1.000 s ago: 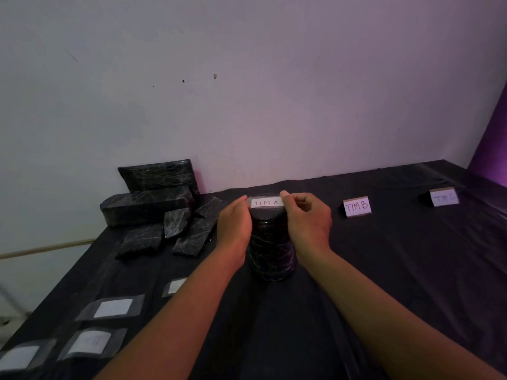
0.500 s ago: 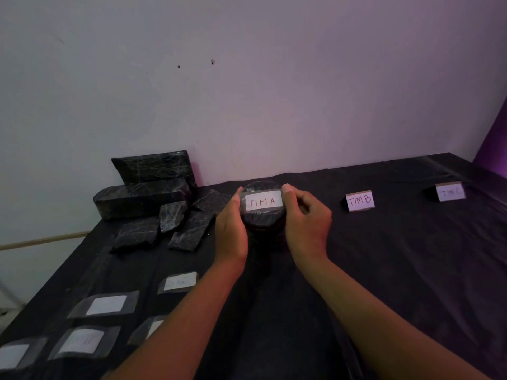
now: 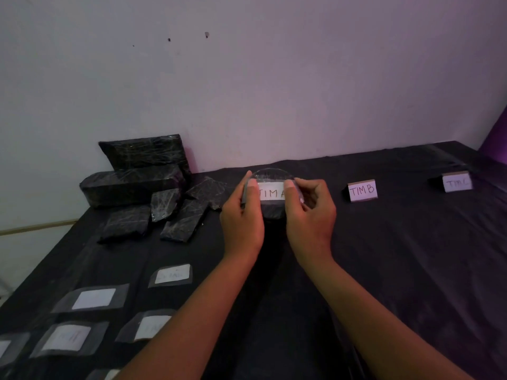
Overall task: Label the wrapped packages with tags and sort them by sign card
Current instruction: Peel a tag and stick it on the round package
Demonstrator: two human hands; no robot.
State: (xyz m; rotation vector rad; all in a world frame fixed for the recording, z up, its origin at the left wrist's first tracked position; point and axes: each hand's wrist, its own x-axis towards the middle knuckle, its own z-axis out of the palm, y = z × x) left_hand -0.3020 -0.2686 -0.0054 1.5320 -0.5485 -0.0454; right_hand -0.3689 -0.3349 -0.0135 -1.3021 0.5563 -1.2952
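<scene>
Round wrapped package (image 3: 271,211), frame centre: tag (image 3: 271,192) lies crosswise on it, left hand (image 3: 241,215) and right hand (image 3: 310,215) each pinching one end; TIM B card (image 3: 362,190) sits rightward.

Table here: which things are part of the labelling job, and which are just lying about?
Part of the job:
- round package, gripped by both hands, left and right
- TIM A tag
- TIM B card
- third card
- wrapped packages
- spare tags

Lying about:
- black table cover
- purple object
</scene>
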